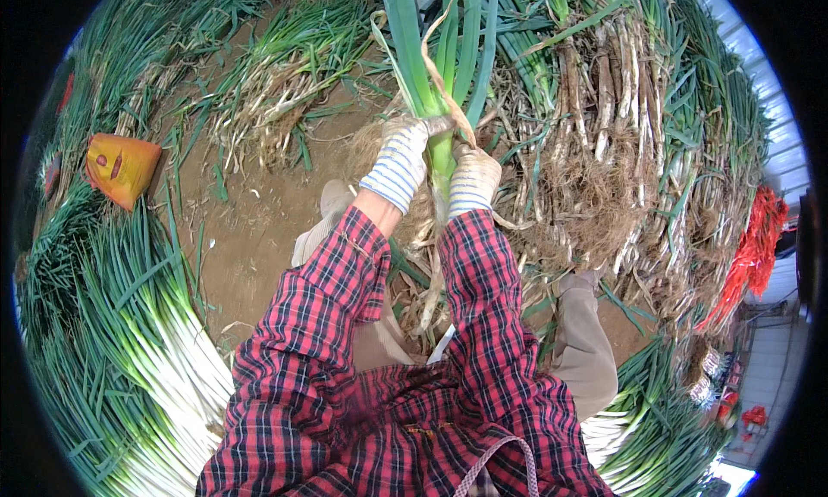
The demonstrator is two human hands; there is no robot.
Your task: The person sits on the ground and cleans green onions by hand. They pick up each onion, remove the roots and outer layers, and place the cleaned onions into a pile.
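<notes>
Between my hands is a large green onion point(442, 149), its long green leaves spreading toward the top of the view. My left hand point(402, 154), in a blue-striped white knit glove, grips the stalk just below where the leaves part. My right hand point(475, 174), gloved alike, is closed on a dry brown leaf point(444, 89) at the stalk's right side. The lower stalk runs down between my forearms, partly covered by the right sleeve. Whether the right fingers also touch the stalk itself is hidden.
Untrimmed green onions with soil-caked roots point(601, 109) are heaped at the right. A smaller pile point(278, 102) lies ahead on the dirt floor point(239, 245). Cleaned white-stalked onions point(181, 355) lie at the left. A yellow-orange bag point(123, 167) and red plastic strips point(750, 251) are farther out.
</notes>
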